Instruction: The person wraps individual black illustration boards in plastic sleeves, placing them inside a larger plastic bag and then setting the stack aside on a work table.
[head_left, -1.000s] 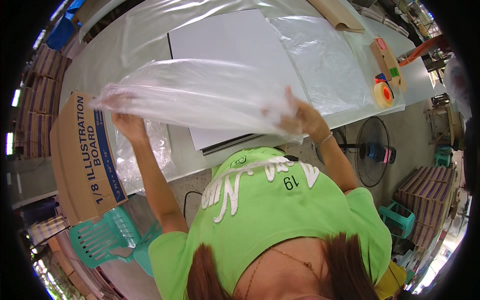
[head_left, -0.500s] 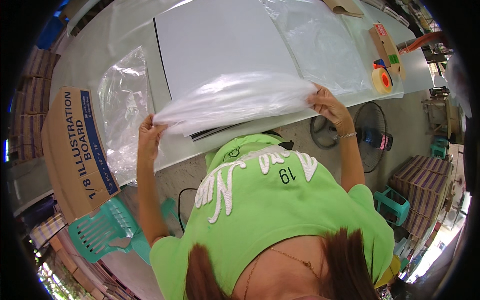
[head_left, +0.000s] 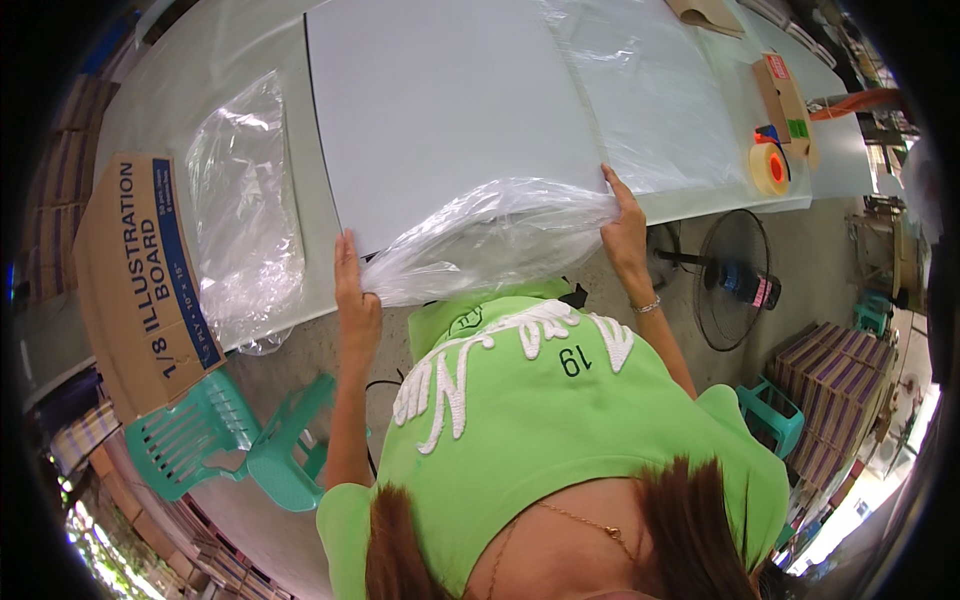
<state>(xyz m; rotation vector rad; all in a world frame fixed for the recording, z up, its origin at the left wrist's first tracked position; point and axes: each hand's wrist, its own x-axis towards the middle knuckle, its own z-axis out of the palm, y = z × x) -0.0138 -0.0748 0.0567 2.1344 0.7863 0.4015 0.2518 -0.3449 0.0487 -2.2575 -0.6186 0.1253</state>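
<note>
A large white board (head_left: 450,120) with a dark left edge lies on the table in front of me. Over its near end bunches a clear plastic bag (head_left: 500,240), which droops past the table's front edge. My left hand (head_left: 358,290) grips the bag at the board's near left corner, fingers pointing up along the side. At the near right corner my right hand (head_left: 625,230) has the bag's other side, its fingers lying along the board's edge. How far the plastic reaches around the board is hard to make out.
Flat plastic bags lie left (head_left: 250,200) and right (head_left: 650,110) of the board. A brown carton (head_left: 135,280) stands at the left, above green plastic chairs (head_left: 195,430). A tape roll (head_left: 768,168) and small box (head_left: 785,100) sit at the table's right; beyond its edge is a fan (head_left: 735,280).
Both hands have come closer together, the left moving right to the board's corner. The bag's lifted, puffed edge has come down and toward me, baring more of the board.
</note>
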